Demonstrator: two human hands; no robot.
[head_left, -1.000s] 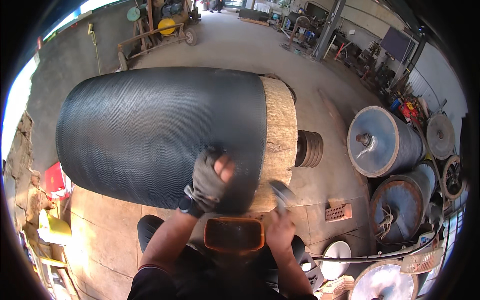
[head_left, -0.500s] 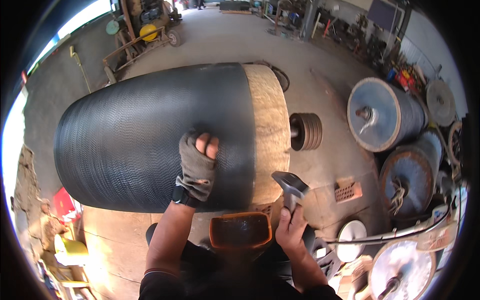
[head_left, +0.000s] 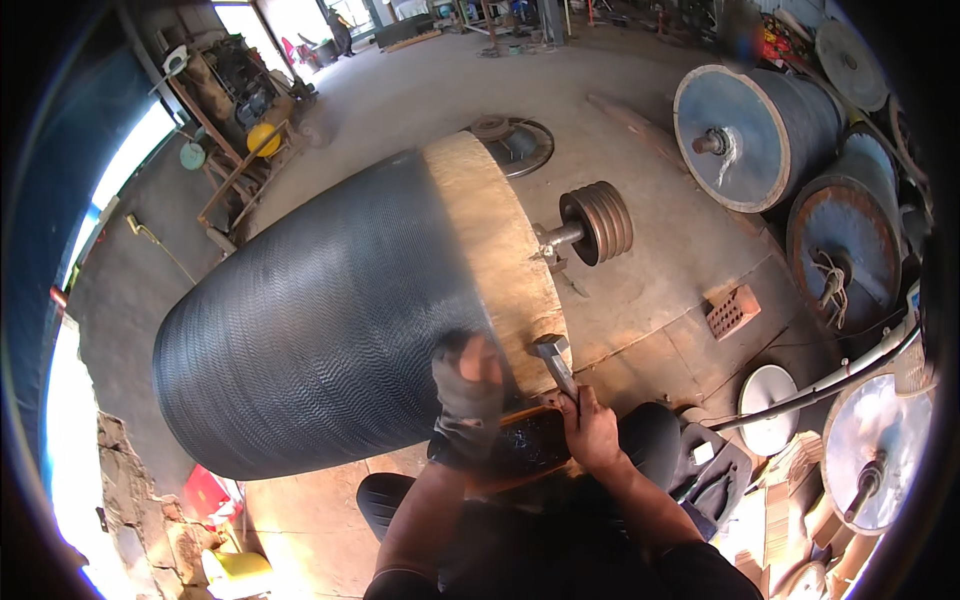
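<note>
My right hand (head_left: 592,435), bare, grips a hammer (head_left: 563,368) by its handle. The hammer's metal head lies over the tan end band (head_left: 490,235) of a large drum. Dark ribbed sheet (head_left: 320,310) covers the rest of the drum. My left hand (head_left: 468,385), in a grey fingerless glove, is at the drum's near side by the edge of the dark sheet. Motion smears it, but its fingers look curled in; whatever they hold is hidden. Below my hands, between my knees, sits an orange-rimmed dark container (head_left: 530,445), partly covered by my left arm.
A shaft with a grooved pulley (head_left: 597,223) juts from the drum's right end. A perforated brick (head_left: 733,311) lies on the floor. Other drums (head_left: 730,140) and round discs (head_left: 768,408) stand along the right. Behind the drum is a round metal part (head_left: 512,145); machinery (head_left: 240,100) stands far left.
My view has turned, so the drum appears tilted. The hammer head has come from beside the drum onto its tan band. My left hand is now closer to the hammer and the band.
</note>
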